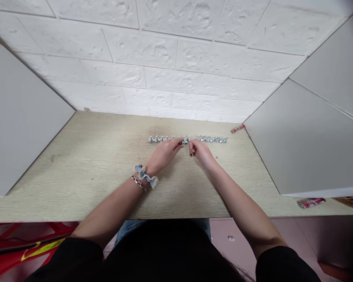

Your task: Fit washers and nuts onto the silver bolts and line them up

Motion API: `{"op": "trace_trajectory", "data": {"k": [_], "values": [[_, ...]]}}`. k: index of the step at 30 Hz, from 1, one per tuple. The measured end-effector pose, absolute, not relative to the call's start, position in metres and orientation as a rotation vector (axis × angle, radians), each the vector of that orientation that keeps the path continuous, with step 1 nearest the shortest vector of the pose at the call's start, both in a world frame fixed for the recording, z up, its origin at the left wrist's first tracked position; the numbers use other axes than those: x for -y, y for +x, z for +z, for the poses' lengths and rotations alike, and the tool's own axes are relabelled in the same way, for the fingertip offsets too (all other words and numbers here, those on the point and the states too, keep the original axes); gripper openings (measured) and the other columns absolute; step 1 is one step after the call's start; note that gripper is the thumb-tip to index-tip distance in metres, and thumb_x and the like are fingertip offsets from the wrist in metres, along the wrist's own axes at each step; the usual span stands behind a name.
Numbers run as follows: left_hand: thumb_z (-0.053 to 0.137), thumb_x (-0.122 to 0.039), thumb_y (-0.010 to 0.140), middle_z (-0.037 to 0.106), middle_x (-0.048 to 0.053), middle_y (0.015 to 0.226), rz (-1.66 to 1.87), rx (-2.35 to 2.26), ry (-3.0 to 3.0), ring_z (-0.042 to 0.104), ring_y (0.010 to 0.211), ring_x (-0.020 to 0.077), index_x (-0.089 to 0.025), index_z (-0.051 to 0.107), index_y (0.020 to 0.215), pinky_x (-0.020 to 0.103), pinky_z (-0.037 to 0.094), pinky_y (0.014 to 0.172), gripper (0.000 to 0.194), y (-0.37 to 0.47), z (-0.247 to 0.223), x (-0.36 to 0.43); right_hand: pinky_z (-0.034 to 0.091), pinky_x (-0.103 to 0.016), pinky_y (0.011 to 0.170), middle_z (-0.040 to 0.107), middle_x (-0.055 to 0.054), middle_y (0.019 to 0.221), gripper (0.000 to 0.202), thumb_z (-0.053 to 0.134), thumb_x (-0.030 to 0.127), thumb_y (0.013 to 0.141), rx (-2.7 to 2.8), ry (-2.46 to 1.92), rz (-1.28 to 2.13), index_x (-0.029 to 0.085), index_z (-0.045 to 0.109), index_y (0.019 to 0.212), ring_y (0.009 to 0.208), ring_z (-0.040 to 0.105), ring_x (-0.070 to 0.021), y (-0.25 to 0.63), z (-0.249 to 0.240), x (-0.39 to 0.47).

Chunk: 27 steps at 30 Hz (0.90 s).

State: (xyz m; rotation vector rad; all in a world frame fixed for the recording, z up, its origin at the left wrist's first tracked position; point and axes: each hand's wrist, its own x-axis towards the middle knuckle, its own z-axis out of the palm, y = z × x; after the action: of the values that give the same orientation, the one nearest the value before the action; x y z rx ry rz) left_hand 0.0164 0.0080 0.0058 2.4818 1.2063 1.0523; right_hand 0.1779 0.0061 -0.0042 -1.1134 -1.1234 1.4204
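Several small metal bolts stand in a row near the back of the pale wooden table. To their right lies a second row of metal screws, tilted and close together. My left hand pinches a small metal bolt between thumb and fingers, in front of the right end of the standing row. Just to the right of that bolt, my right hand has its fingers curled; whatever they may hold is too small to make out.
A white brick-patterned wall rises behind the table. Grey panels stand at left and right. One red cylinder lies at the back right, another at the front right, near a wicker edge.
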Motion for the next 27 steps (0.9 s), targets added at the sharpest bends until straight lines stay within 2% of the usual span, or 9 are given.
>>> {"op": "trace_trajectory", "data": {"k": [2, 4, 9, 13, 17, 21, 24, 27], "values": [[0.050, -0.023, 0.087, 0.068, 0.006, 0.096, 1.073, -1.165, 2.505, 0.064, 0.082, 0.0145, -0.016, 0.058, 0.106, 0.025, 0.048, 0.072, 0.022, 0.016, 0.006, -0.007, 0.030, -0.024, 0.043, 0.029, 0.005, 0.044, 0.047, 0.047, 0.056, 0.077, 1.184, -1.109, 1.482, 0.019, 0.042, 0.047, 0.040, 0.033, -0.0077, 0.177, -0.006, -0.006], [0.050, -0.023, 0.087, 0.068, 0.007, 0.097, 1.083, -1.107, 2.533, 0.064, 0.083, 0.0142, -0.016, 0.058, 0.106, 0.025, 0.049, 0.072, 0.022, 0.016, 0.006, -0.007, 0.029, -0.024, 0.042, 0.028, 0.005, 0.043, 0.055, 0.043, 0.067, 0.075, 1.211, -1.123, 1.491, 0.019, 0.042, 0.047, 0.038, 0.031, -0.0072, 0.177, -0.009, -0.006], [0.049, -0.023, 0.087, 0.068, 0.006, 0.095, 1.061, -1.030, 2.572, 0.064, 0.080, 0.0136, -0.016, 0.059, 0.106, 0.024, 0.049, 0.070, 0.022, 0.015, 0.009, -0.008, 0.028, -0.023, 0.041, 0.032, 0.005, 0.044, 0.059, 0.041, 0.074, 0.070, 1.197, -1.179, 1.503, 0.019, 0.045, 0.049, 0.039, 0.032, -0.0067, 0.178, -0.015, -0.008], [0.048, -0.023, 0.088, 0.069, 0.004, 0.091, 1.007, -0.993, 2.573, 0.064, 0.078, 0.0126, -0.018, 0.059, 0.107, 0.023, 0.049, 0.069, 0.023, 0.015, 0.012, -0.006, 0.027, -0.023, 0.041, 0.036, 0.005, 0.045, 0.052, 0.049, 0.069, 0.070, 1.164, -1.190, 1.502, 0.019, 0.047, 0.054, 0.040, 0.033, -0.0070, 0.178, -0.017, -0.009], [0.047, -0.024, 0.089, 0.068, 0.005, 0.096, 1.008, -1.031, 2.552, 0.064, 0.082, 0.0135, -0.018, 0.058, 0.109, 0.024, 0.049, 0.070, 0.024, 0.015, 0.010, -0.008, 0.031, -0.022, 0.045, 0.040, 0.006, 0.050, 0.043, 0.058, 0.060, 0.069, 1.188, -1.133, 1.452, 0.019, 0.049, 0.061, 0.044, 0.037, -0.0067, 0.177, -0.016, -0.010], [0.048, -0.023, 0.088, 0.068, 0.005, 0.096, 1.035, -1.097, 2.522, 0.064, 0.083, 0.0137, -0.018, 0.059, 0.107, 0.025, 0.049, 0.072, 0.023, 0.014, 0.006, -0.012, 0.039, -0.022, 0.055, 0.051, 0.005, 0.063, 0.026, 0.064, 0.042, 0.068, 1.201, -1.098, 1.438, 0.020, 0.056, 0.079, 0.055, 0.047, -0.0073, 0.177, -0.011, -0.008], [0.049, -0.022, 0.088, 0.068, 0.006, 0.095, 1.036, -1.113, 2.514, 0.064, 0.083, 0.0138, -0.017, 0.059, 0.107, 0.025, 0.049, 0.072, 0.023, 0.014, 0.005, -0.013, 0.043, -0.023, 0.065, 0.058, 0.003, 0.078, 0.024, 0.062, 0.024, 0.063, 1.165, -1.138, 1.403, 0.023, 0.059, 0.087, 0.069, 0.054, -0.0089, 0.176, -0.007, -0.006], [0.049, -0.022, 0.087, 0.068, 0.006, 0.094, 1.036, -1.153, 2.506, 0.064, 0.081, 0.0141, -0.017, 0.059, 0.107, 0.025, 0.049, 0.072, 0.022, 0.014, 0.005, -0.012, 0.043, -0.023, 0.068, 0.059, 0.003, 0.082, 0.023, 0.055, 0.016, 0.059, 1.109, -1.144, 1.360, 0.023, 0.062, 0.080, 0.079, 0.053, -0.0107, 0.177, -0.003, -0.005]]}}
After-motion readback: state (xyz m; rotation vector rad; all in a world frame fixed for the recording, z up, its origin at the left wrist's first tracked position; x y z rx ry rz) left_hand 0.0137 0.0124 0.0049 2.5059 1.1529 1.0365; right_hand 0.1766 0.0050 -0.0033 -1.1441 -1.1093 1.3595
